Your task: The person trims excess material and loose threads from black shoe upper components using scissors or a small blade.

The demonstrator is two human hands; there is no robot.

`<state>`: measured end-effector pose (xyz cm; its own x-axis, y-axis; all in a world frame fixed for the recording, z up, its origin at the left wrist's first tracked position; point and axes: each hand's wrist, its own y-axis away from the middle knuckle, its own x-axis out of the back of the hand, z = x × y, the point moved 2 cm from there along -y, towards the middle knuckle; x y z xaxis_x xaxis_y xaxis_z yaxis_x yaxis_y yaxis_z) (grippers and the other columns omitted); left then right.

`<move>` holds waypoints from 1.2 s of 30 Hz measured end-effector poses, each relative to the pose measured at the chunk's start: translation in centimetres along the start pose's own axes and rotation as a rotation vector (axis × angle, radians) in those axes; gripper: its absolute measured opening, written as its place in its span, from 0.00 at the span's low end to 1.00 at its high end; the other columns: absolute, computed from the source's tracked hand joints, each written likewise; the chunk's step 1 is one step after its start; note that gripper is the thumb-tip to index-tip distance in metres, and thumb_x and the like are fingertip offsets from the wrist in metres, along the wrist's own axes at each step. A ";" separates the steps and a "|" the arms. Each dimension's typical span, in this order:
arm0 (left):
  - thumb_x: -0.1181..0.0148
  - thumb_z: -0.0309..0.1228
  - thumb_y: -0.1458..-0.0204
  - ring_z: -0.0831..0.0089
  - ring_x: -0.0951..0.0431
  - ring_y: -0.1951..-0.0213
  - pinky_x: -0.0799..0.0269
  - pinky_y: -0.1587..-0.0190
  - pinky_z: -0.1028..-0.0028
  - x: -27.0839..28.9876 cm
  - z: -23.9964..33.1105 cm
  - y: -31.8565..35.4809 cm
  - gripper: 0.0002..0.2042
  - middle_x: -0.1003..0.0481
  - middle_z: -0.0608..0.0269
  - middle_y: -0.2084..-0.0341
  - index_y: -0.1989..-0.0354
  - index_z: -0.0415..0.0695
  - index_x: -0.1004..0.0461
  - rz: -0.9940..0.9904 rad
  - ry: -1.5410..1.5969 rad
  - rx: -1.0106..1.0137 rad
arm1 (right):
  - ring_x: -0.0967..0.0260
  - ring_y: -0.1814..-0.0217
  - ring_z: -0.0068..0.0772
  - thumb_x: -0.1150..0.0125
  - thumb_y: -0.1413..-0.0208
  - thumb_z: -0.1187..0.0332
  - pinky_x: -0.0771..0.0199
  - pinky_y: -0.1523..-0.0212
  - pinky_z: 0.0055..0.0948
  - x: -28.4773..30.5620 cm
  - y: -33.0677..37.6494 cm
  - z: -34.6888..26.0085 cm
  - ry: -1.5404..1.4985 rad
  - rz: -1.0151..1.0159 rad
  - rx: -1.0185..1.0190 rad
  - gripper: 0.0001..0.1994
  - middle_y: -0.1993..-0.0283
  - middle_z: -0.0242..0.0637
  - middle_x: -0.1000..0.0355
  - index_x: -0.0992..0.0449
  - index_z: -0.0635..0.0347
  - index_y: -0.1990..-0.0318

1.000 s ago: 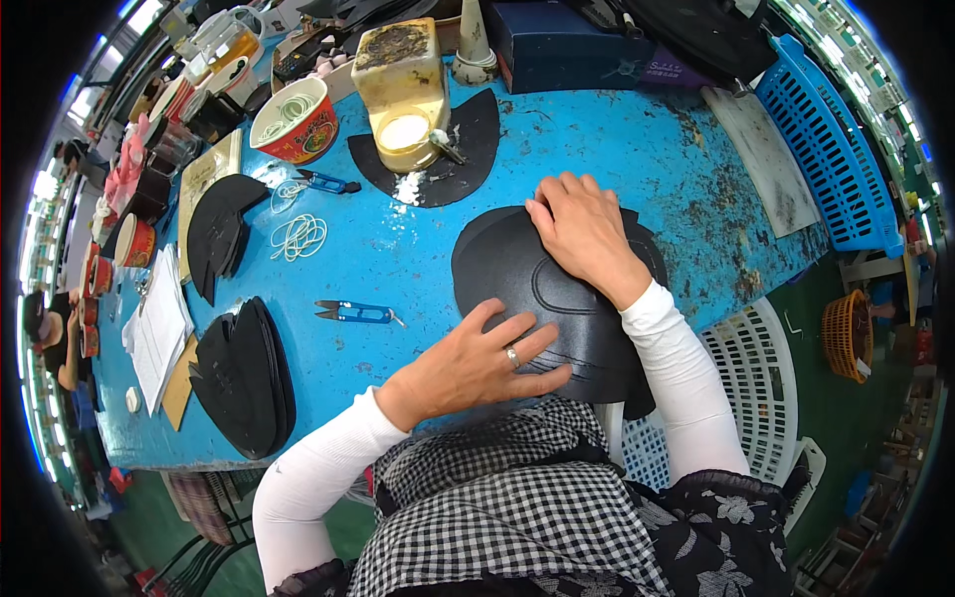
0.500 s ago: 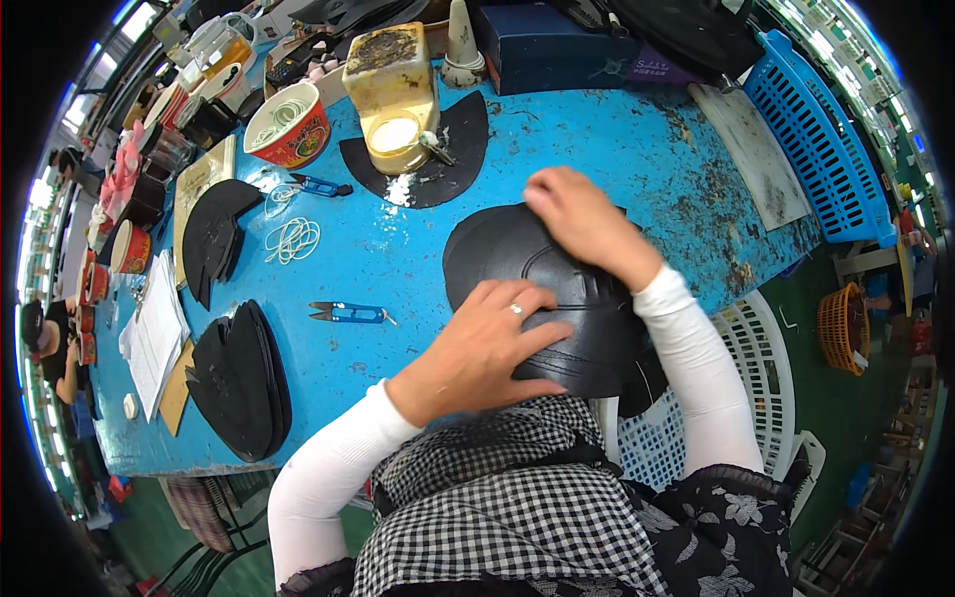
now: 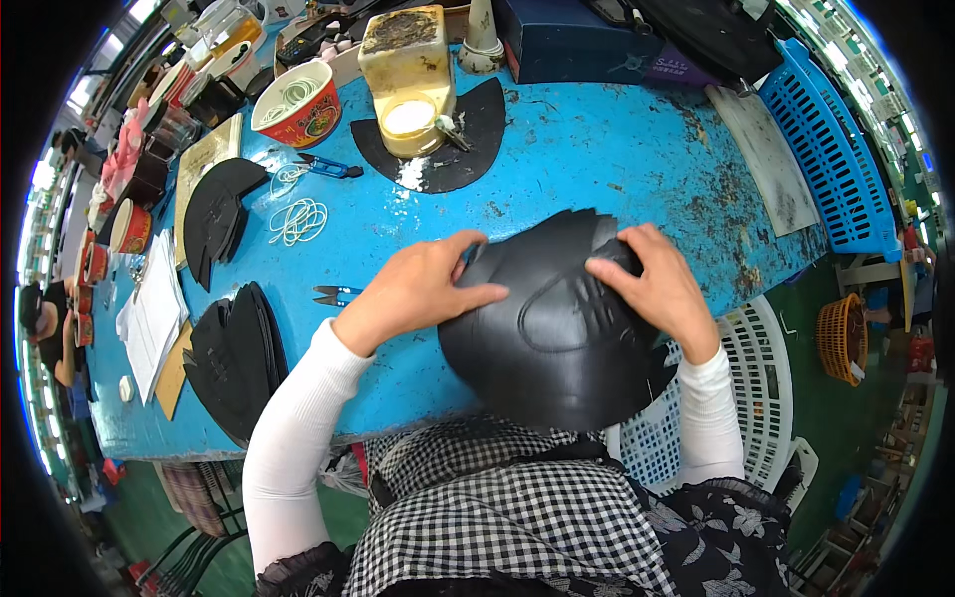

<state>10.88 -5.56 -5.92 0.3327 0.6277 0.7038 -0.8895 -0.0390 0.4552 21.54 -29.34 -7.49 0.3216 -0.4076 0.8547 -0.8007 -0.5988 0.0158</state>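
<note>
Between my two hands is a stack of black leather pieces with stitched curved lines, bent and tilted over the near edge of the blue table. My left hand grips its left edge, thumb on top and fingers curled behind. At its upper right side, my right hand pinches the edge, thumb on the face; the fingertips are partly hidden. Next to my left wrist, a pair of blue-handled thread snips lies partly covered. Further left rest a stack of black cut pieces and a smaller black stack.
A stained dispenser with white contents stands on a black half-round piece. Left of it are a red paper bowl, more snips and looped cord. A blue basket stands right; a white basket is below.
The leather pieces have been turned and lifted toward me, showing a different face. My left hand has moved left and up to the edge; my right hand has shifted right and down.
</note>
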 end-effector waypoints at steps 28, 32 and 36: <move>0.38 0.23 0.59 0.60 0.25 0.49 0.30 0.44 0.65 -6.7 -6.1 11.5 0.30 0.28 0.49 0.48 0.42 0.34 0.36 0.267 1.952 -0.489 | 0.43 0.32 0.39 0.50 0.43 0.39 0.42 0.34 0.39 -9.4 5.0 -3.4 -1.731 -0.863 0.286 0.44 0.33 0.46 0.43 0.52 0.67 0.32; 0.36 0.23 0.60 0.61 0.28 0.46 0.32 0.44 0.66 -8.6 -7.1 13.1 0.31 0.28 0.53 0.48 0.42 0.36 0.35 0.372 1.572 -0.325 | 0.44 0.32 0.43 0.39 0.45 0.49 0.42 0.34 0.42 -10.1 3.8 -6.0 -1.875 -0.376 0.020 0.43 0.32 0.44 0.44 0.52 0.64 0.31; 0.35 0.26 0.60 0.59 0.30 0.43 0.35 0.40 0.62 -9.8 -7.8 14.7 0.36 0.31 0.51 0.45 0.38 0.37 0.41 0.329 1.789 -0.222 | 0.38 0.36 0.40 0.37 0.48 0.62 0.37 0.37 0.39 -8.6 7.4 -5.6 -1.906 -0.569 0.159 0.38 0.35 0.44 0.40 0.49 0.63 0.32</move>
<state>-7.90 -6.23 -10.34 -0.4053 0.6032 -0.6870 -0.9120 -0.3192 0.2577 10.04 -26.38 -11.84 0.5883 -0.1939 -0.7851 -0.4214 -0.9021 -0.0929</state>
